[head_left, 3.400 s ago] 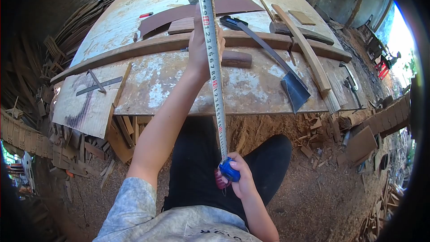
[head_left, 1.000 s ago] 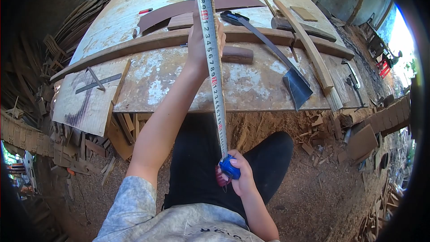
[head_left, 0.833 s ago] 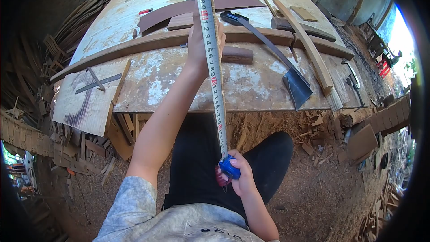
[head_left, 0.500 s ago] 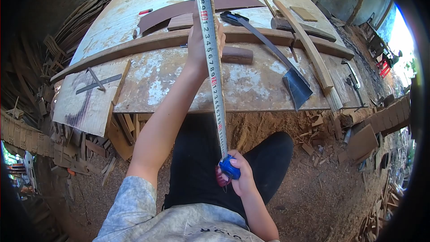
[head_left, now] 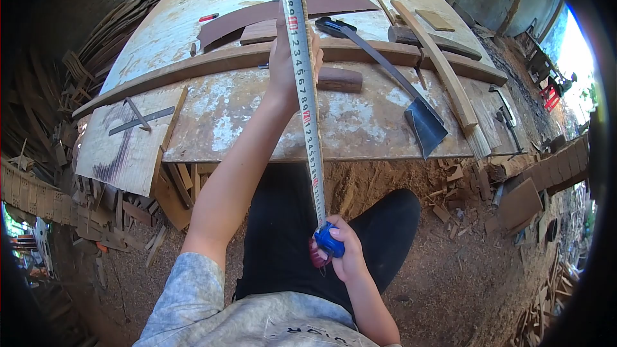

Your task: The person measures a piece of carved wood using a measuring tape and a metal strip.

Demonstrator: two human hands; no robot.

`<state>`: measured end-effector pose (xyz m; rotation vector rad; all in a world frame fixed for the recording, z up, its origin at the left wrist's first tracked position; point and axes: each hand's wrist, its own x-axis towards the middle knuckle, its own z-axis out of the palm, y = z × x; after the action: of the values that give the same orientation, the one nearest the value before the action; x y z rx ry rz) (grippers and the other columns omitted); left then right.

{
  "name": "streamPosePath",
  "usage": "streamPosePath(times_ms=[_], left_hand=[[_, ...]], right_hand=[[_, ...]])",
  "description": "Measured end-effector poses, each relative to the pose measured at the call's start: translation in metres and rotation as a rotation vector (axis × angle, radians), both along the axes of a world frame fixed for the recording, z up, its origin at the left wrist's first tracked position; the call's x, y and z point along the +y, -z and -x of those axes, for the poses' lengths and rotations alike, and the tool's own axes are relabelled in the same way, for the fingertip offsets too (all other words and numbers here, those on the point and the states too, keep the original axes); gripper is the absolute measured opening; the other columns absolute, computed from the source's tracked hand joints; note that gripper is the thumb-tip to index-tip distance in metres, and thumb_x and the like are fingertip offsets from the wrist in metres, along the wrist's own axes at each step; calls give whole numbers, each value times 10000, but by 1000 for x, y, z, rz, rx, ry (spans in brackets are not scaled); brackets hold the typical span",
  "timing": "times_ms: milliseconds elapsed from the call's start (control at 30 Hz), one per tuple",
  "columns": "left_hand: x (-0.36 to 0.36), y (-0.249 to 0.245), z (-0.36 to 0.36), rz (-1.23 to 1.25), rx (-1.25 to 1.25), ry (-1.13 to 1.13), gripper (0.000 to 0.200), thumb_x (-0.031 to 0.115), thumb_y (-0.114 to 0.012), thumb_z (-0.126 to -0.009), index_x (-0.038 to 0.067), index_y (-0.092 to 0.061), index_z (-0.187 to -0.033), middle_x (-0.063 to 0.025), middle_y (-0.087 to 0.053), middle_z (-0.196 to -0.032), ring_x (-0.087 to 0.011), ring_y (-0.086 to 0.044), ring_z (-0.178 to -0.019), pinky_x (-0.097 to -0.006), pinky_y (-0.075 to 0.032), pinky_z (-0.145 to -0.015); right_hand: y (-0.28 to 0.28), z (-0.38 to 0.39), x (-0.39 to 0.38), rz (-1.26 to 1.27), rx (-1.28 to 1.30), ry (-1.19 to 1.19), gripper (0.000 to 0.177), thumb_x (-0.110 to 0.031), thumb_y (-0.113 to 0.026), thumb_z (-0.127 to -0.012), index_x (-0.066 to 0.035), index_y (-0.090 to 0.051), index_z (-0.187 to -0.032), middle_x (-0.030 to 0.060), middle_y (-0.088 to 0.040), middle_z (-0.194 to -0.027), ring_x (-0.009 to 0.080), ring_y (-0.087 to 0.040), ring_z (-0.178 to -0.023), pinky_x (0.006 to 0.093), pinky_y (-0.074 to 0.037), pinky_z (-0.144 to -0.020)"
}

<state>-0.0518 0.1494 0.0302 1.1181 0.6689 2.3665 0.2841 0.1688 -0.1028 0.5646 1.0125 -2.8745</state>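
Observation:
A tape measure's pulled-out blade (head_left: 308, 125) runs from near my lap up past the top edge of the view, its numbers facing me. My right hand (head_left: 347, 250) is closed around the blue case of the tape measure (head_left: 330, 240), a dark red part showing under it. Above the bench, my left hand (head_left: 283, 64) wraps around the blade from behind, fingers showing on its right side. A thin tan edge follows the blade's right side near the top. Just right of this hand, a brown wooden block (head_left: 340, 80) lies on the bench.
A long wooden beam (head_left: 212, 69) crosses the workbench (head_left: 218, 125). On the left is a board (head_left: 132, 148) bearing a metal square (head_left: 141, 121). Toward the right lie a handsaw (head_left: 385, 71), a light wood strip (head_left: 443, 71) and a clamp (head_left: 506, 115). Wood scraps litter the ground.

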Motion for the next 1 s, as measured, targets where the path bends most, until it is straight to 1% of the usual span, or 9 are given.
streamPosePath(times_ms=[400, 700, 800, 900, 1000], left_hand=[[0, 1, 2, 1, 4, 11, 369, 401, -643, -1028, 73, -499, -940, -43, -530, -666, -160, -563, -457, -226, -440, -397], [0, -3, -2, 25, 6, -21, 364, 405, -617, -1041, 79, -500, -932, -35, -527, -654, -155, -554, -438, -223, -433, -389], [1, -12, -14, 227, 36, -272, 640, 734, -398, -1014, 137, -462, -794, 6, -432, -621, -85, -442, -435, -209, -389, -357], [1, -10, -12, 215, 46, -263, 644, 740, -401, -1010, 136, -463, -795, 4, -433, -622, -83, -444, -435, -206, -391, -354], [0, -3, -2, 34, -14, -19, 362, 406, -606, -1045, 83, -497, -926, -39, -522, -650, -161, -550, -442, -226, -431, -389]], right_hand=[[1, 1, 1, 14, 8, 15, 299, -215, -590, -919, -18, -569, -1143, 120, -662, -945, 154, -643, -769, 244, -465, -570], [4, 1, 0, 30, 13, 27, 299, -204, -597, -910, -27, -563, -1150, 118, -662, -947, 162, -659, -776, 240, -465, -561], [3, 1, 0, 35, 9, 30, 303, -206, -601, -904, -28, -563, -1146, 117, -663, -943, 162, -659, -766, 237, -462, -557], [3, 2, 1, 27, 9, 31, 313, -214, -603, -893, -26, -563, -1140, 115, -663, -931, 160, -656, -740, 235, -454, -542], [3, 2, 1, 18, 12, 40, 329, -230, -601, -883, -23, -563, -1136, 116, -663, -917, 157, -651, -712, 231, -443, -519]])
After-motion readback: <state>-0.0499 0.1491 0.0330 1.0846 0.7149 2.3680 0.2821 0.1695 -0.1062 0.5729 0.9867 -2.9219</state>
